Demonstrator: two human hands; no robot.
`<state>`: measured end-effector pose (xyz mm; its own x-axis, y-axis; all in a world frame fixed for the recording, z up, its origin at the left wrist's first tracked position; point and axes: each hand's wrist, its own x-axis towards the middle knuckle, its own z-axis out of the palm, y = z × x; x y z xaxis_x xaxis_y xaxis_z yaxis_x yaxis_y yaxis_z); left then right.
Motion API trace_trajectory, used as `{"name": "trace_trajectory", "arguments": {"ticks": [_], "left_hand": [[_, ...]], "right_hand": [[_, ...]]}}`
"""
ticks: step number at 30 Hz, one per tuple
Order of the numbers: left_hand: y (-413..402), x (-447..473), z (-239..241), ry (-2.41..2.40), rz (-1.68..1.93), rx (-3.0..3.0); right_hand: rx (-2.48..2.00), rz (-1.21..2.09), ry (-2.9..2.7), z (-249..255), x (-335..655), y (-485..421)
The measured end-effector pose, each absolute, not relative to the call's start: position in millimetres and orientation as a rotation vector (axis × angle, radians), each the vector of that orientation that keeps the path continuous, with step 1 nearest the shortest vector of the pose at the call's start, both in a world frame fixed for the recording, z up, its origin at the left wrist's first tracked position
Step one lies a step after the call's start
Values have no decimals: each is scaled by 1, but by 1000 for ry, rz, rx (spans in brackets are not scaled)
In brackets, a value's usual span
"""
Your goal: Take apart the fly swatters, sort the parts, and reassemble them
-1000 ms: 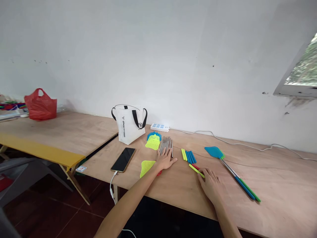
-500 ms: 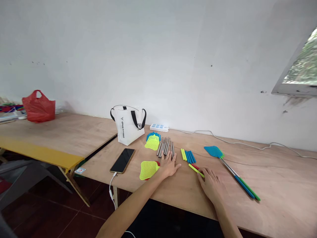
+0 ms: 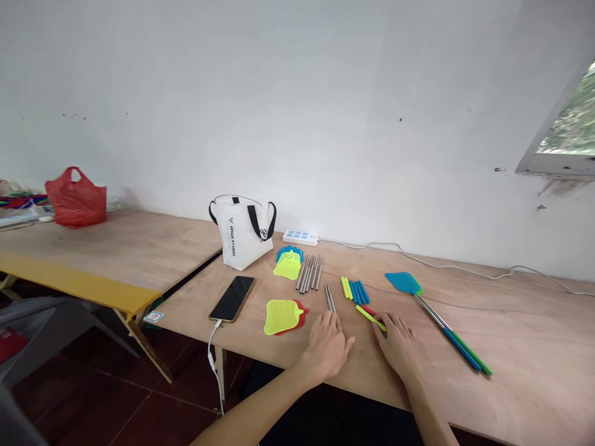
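Left hand (image 3: 329, 347): grip spread at the thumb, fingertips at the near part of slim metal tubes (image 3: 330, 298) lying on the counter (image 3: 525, 322). Tubes judged light, stiff, possibly slippery; hold mid-length. Right hand (image 3: 397, 344): at a yellow sleeve's (image 3: 369, 316) near end; pinching, cannot tell. Sleeve probably light, softish; hold by an end.

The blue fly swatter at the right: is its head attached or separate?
Attached, it appears: the blue head meets a metal rod, which continues into a blue handle.

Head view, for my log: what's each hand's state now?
Left hand: touching slim silver metal tubes; grip can't be told.
Right hand: touching a slim yellow-green tube; grip can't be told.
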<state>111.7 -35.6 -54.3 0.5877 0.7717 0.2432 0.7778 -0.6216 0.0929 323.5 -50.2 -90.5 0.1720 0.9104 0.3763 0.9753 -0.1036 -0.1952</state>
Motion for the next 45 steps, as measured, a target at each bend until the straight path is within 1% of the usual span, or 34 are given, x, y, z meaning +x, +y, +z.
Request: {"name": "trace_trajectory", "arguments": {"ticks": [5,11,14,21,30,33,40,45], "left_hand": [[-49,104,-41,-1143,-390,-2902],[-14,97,-35,-847,-433,-3023],[-5,96,-39,-904,-438,-3066],[-15,101,-46,-1027,-551,-3025],[-40,125,-57,-842,-517,-3043],[-45,119,-59,-912,-535,-3007],[-12,85,-56,-1277,-607,-2914],[5,74,-57,-1254,-642,-3016]], "right_hand": [[-2048,-231,-1792,-92,325,-49],[-2007,-165,-1762,-94,329,-47],[-1981,-145,-1738,-95,329,-47],[-2025,-164,-1710,-94,327,-48],[-2025,-194,-1676,-96,333,-47],[-2024,-194,-1678,-96,334,-47],[-2031,-217,-1688,-97,332,-47],[-2017,-222,-1679,-100,334,-46]]}}
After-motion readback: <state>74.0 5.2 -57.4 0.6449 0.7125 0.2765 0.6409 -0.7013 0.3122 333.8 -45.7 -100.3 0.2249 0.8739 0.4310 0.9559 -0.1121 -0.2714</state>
